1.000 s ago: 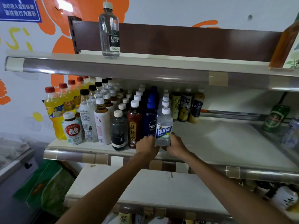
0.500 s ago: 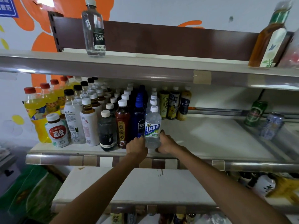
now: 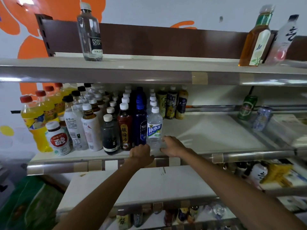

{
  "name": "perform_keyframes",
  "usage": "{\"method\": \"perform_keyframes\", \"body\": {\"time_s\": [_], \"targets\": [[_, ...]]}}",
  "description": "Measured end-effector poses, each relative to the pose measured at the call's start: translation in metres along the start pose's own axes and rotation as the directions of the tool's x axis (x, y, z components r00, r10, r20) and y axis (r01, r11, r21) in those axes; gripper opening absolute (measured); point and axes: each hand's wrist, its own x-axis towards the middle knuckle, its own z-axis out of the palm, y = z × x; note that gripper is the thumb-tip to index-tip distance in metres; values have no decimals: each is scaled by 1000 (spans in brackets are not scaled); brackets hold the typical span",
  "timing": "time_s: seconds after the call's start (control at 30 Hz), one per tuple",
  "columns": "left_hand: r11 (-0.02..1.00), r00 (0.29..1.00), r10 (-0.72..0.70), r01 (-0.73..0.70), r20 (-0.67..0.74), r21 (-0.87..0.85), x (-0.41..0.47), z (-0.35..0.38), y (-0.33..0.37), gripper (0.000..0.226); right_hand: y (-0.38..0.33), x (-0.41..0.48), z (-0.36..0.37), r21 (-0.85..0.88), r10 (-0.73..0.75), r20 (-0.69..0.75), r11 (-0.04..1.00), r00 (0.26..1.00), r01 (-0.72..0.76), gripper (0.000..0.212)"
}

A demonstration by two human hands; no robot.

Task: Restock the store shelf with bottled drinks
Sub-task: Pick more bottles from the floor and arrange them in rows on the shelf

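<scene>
Front edge of the grey metal middle shelf (image 3: 216, 133): the left hand (image 3: 141, 155) grips the base of one clear white-capped plastic bottle with a blue label (image 3: 154, 128), the right hand (image 3: 172, 146) lies loosely spread just beside it, and two cans, one green can (image 3: 247, 107) and one blue-silver can (image 3: 262, 118), stand near the shelf's right end.

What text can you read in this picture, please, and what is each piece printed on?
"FORES SODA": tall clear bottle on the top shelf; the last letter is turned away.
"补水啦": front clear bottle on the middle shelf.
"酸": squat white bottle.
"酸梅汤": dark red bottle.
Dark blue bottle and yellow bottles: print too blurred to read.
</scene>
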Motion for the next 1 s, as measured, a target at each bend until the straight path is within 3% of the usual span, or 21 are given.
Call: {"method": "perform_keyframes", "body": {"time_s": [0.27, 0.53, 0.77, 1.0], "targets": [[993, 992, 120, -120, -27, 3, -10, 3, -19, 29, -18, -29, 14, -59, 46, -76, 997, 996, -50, 44], [967, 972, 225, -232, 74, 108, -11, 2, -21, 41, 1, -71, 21, -2, 221, -132, 975, 966, -224, 43], [954, 965, 221, -243, 139, 174, -18, -3, 0, 57, 15, -107, 31, 91, 339, -119, 940, 933, -330, 25], [941, 957, 247, -275, 154, 197, -31, 5, 28, 56, 31, -149, 30, 133, 452, -108, 889, 885, -438, 33]]}}
